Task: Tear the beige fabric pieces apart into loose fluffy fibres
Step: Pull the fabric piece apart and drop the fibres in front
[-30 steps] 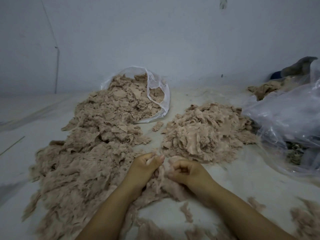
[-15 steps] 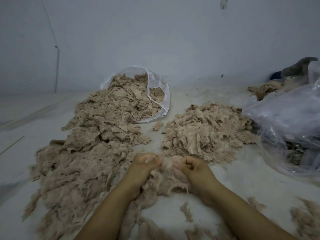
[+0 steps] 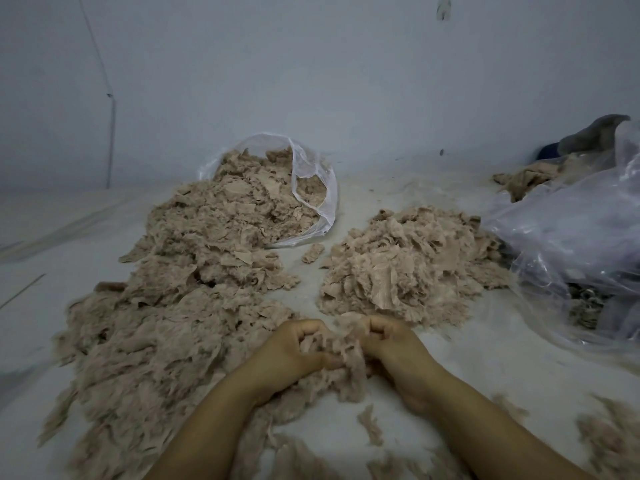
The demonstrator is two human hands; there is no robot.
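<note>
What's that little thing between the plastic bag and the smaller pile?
In the head view, one small beige fabric scrap lies alone on the pale floor between the clear plastic bag and the smaller pile.

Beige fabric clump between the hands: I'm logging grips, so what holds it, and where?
Both hands grip the fabric clump: left hand on its left side, right hand on its right, fingers curled into it.

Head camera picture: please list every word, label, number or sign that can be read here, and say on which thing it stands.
None can be read.
Clear plastic bag with beige pieces: no print shows.
Crumpled plastic bag on the right: no print shows.
Wall: only a dark smudge, not a letter.
</note>
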